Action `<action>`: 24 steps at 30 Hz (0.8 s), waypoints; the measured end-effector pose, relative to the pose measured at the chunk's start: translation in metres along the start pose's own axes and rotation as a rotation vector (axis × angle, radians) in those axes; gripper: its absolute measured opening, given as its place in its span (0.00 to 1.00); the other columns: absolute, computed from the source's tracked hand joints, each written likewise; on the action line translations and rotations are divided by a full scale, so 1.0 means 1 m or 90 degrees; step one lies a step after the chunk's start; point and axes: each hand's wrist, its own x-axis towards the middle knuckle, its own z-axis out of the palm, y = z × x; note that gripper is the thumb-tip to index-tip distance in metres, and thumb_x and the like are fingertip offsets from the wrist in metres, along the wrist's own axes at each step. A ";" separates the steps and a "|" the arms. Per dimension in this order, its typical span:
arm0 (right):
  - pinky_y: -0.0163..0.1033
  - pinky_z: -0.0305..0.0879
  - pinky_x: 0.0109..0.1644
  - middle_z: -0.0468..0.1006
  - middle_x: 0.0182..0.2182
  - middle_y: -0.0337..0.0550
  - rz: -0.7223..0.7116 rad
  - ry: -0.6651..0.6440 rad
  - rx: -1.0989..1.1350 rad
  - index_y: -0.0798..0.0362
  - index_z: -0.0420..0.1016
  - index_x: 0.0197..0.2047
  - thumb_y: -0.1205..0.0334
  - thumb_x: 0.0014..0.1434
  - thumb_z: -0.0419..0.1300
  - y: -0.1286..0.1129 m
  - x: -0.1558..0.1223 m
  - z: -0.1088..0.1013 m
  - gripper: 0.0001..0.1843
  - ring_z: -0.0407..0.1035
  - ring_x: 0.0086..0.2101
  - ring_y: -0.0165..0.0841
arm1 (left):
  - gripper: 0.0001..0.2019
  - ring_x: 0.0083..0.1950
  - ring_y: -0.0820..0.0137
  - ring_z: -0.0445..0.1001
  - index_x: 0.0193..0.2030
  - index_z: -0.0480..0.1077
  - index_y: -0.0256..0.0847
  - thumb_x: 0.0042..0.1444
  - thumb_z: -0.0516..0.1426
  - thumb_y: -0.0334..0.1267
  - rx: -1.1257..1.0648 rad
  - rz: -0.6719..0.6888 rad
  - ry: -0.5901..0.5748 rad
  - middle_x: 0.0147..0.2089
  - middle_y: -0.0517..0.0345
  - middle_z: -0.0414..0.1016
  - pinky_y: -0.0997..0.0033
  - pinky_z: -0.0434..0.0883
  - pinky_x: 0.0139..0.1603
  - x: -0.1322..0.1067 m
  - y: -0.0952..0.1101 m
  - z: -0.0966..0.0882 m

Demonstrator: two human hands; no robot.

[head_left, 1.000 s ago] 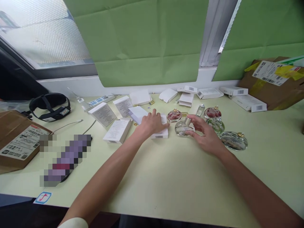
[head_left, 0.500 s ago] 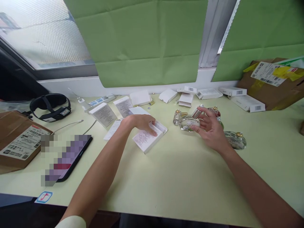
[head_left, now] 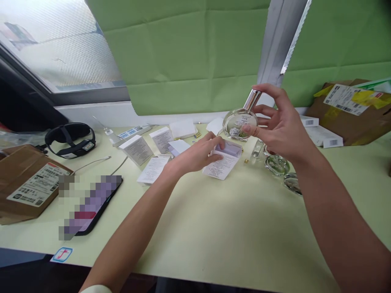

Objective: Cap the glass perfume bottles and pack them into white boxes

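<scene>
My right hand [head_left: 271, 122] is closed on a round, clear perfume bottle [head_left: 240, 124] with a tall silver cap, held up above the table. Below and left of it, my left hand [head_left: 206, 152] grips a white printed box [head_left: 222, 165] whose top end is open, showing a pale lilac inside. The bottle's base is just over the box opening, apart from it. Under my right forearm lie more glass bottles [head_left: 276, 165], partly hidden. A small gold piece [head_left: 246, 161] rests close to the box.
Several white boxes [head_left: 136, 149] stand or lie at the left and back. A phone [head_left: 96, 207], a black headset [head_left: 70, 140] and a cardboard box [head_left: 30, 185] are at left. Another cardboard box [head_left: 351, 110] stands at right, beside flat white boxes [head_left: 324, 136].
My right hand has lifted the perfume bottle off the table, up and slightly left. My left hand has moved the box to the right and raised its open end toward the bottle.
</scene>
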 end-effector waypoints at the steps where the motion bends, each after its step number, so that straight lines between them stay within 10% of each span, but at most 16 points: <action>1: 0.46 0.78 0.45 0.75 0.51 0.41 -0.001 -0.006 -0.012 0.36 0.59 0.65 0.55 0.53 0.71 -0.001 0.002 0.000 0.40 0.74 0.49 0.40 | 0.10 0.51 0.65 0.69 0.51 0.64 0.47 0.64 0.53 0.42 -0.010 -0.002 -0.003 0.53 0.53 0.63 0.64 0.70 0.48 0.000 0.000 0.002; 24: 0.47 0.80 0.37 0.78 0.48 0.41 0.038 -0.217 -0.141 0.31 0.64 0.63 0.57 0.55 0.68 0.016 0.000 -0.010 0.34 0.76 0.46 0.44 | 0.14 0.54 0.64 0.74 0.49 0.66 0.46 0.62 0.57 0.49 -0.087 -0.052 -0.089 0.54 0.56 0.73 0.67 0.70 0.48 0.000 0.002 -0.016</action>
